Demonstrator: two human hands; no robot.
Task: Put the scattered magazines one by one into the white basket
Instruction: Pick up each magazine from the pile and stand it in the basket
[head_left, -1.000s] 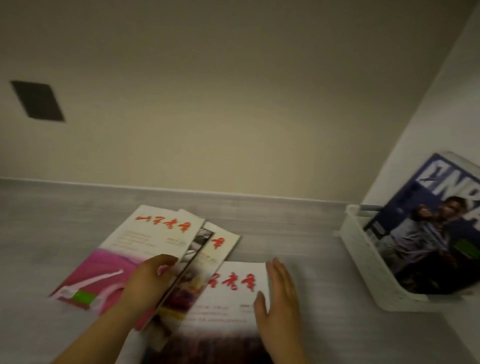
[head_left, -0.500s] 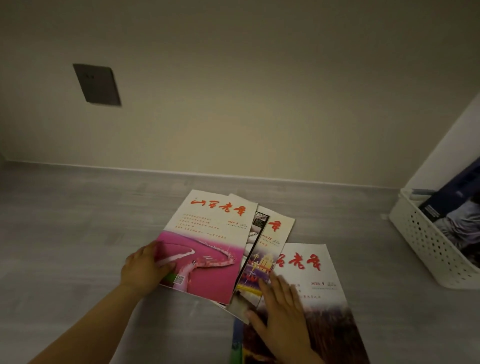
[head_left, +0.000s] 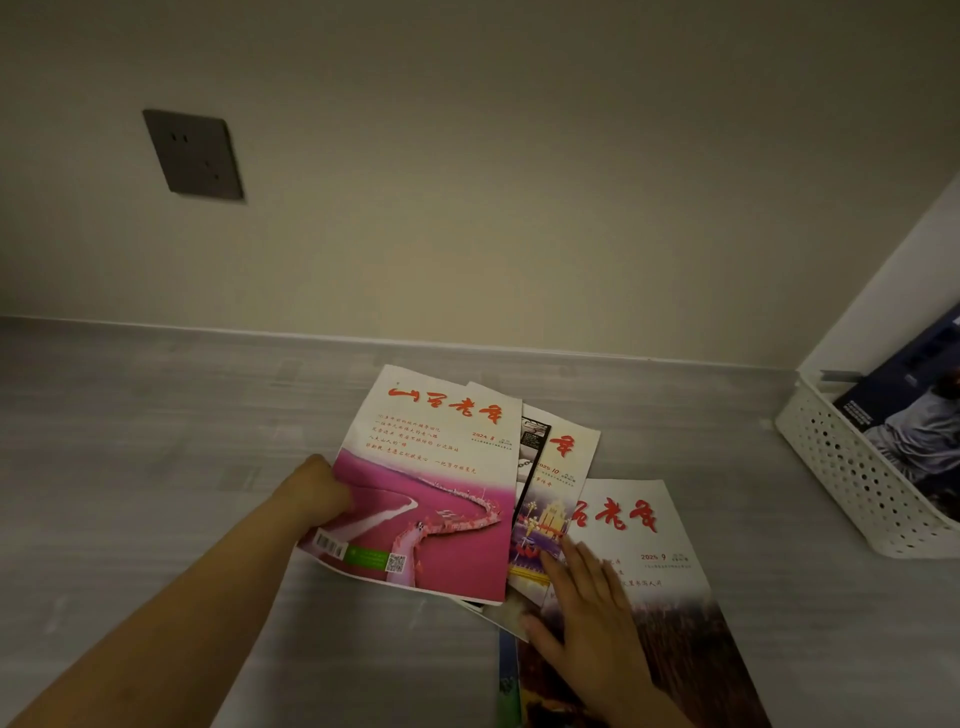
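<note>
Several magazines lie overlapped on the grey floor. My left hand (head_left: 318, 493) grips the left edge of the top one, a pink-cover magazine (head_left: 431, 483), and its near edge is lifted off the floor. Under it lies a magazine with a yellow and purple cover (head_left: 556, 483). My right hand (head_left: 587, 618) presses flat, fingers straight, on the brown-cover magazine (head_left: 654, 561) and the ones beside it. The white basket (head_left: 857, 483) stands at the right edge with a dark blue magazine (head_left: 914, 410) leaning inside it.
A beige wall with a dark socket plate (head_left: 195, 154) rises behind the magazines. A white panel (head_left: 893, 270) stands behind the basket at the right. Bare grey floor (head_left: 145, 441) stretches to the left.
The view has swung left, so the basket sits nearer the right edge. My left hand has slid to the pink magazine's left edge and raised it. My right hand stays pressed on the lower magazines.
</note>
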